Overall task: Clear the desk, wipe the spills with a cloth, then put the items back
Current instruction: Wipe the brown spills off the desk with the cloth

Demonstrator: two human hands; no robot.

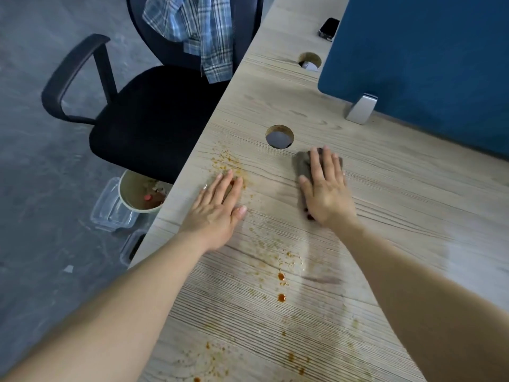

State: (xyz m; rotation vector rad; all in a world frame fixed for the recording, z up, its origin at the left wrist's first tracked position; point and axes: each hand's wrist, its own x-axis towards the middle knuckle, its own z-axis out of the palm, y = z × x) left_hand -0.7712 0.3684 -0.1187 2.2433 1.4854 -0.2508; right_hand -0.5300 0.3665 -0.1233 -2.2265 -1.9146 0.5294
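My right hand (pixel 326 193) lies flat with spread fingers on a grey-brown cloth (pixel 302 164), pressing it onto the pale wooden desk (pixel 413 205). My left hand (pixel 217 205) rests flat and empty on the desk near its left edge, its fingertips on orange-brown crumb spills (pixel 227 161). More spills run toward me: speckles (pixel 286 260), two dark red drops (pixel 281 286) and stains near the bottom edge (pixel 214 365). A wet smear (pixel 322 279) shows between my forearms.
On the floor left of the desk sit a bowl with food remains (pixel 137 194) and clear plastic containers (pixel 113 213). A black office chair (pixel 148 122) holds a plaid shirt (pixel 192 26). A blue divider panel (pixel 429 59), two cable holes (pixel 279 136) and a dark phone (pixel 329 28) lie further back.
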